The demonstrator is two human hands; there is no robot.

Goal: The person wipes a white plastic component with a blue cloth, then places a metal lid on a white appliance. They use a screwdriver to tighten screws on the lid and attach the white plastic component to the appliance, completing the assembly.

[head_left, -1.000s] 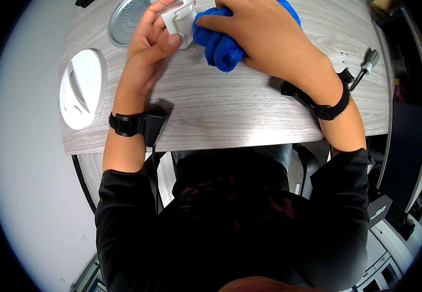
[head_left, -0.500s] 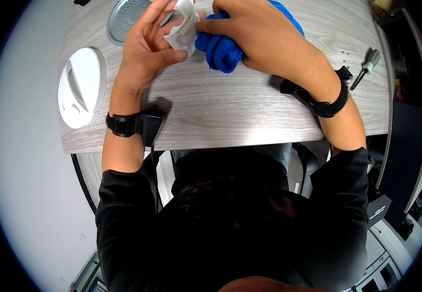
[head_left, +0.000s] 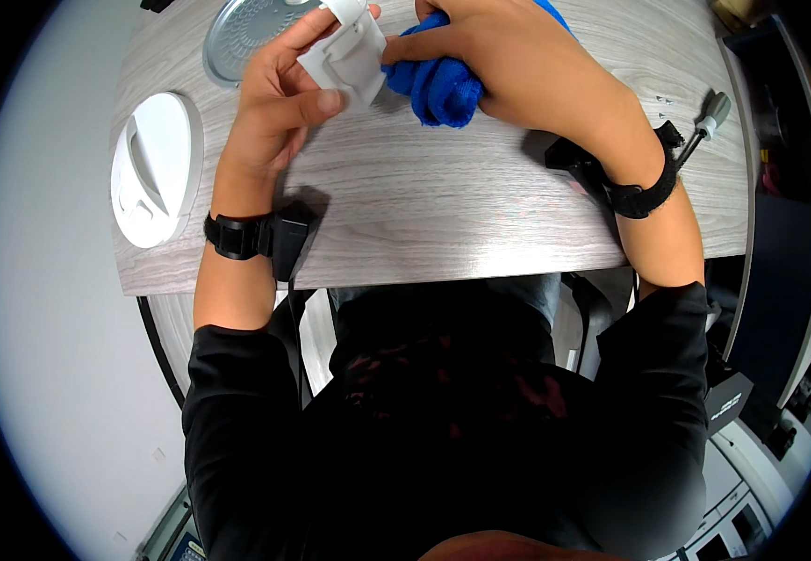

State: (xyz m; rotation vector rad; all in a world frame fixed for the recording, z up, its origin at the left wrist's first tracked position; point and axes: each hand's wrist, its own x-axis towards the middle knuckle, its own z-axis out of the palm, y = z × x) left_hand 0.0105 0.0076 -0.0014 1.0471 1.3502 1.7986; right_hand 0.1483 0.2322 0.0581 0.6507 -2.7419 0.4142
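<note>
My left hand (head_left: 279, 103) grips a small white plastic part (head_left: 351, 61) between thumb and fingers, above the table near the top of the view. The part has a flat face with a raised edge and a curved upper end. Just right of it, my right hand (head_left: 508, 56) is closed on a bunched blue cloth (head_left: 443, 92). The cloth hangs in folds below the fingers, close beside the white part's right edge. Some of my right fingertips are hidden behind the cloth and the part.
A round white plastic cover (head_left: 181, 168) with a curved recess lies at the table's left edge. Behind my left hand is a grey perforated metal disc (head_left: 237, 42). At the right, a screwdriver (head_left: 712, 117) lies near several small screws (head_left: 664, 100). The table (head_left: 443, 215) has a pale wood-grain top.
The white part has turned so its flat face shows more. My right hand and the blue cloth have shifted slightly to the right and up.
</note>
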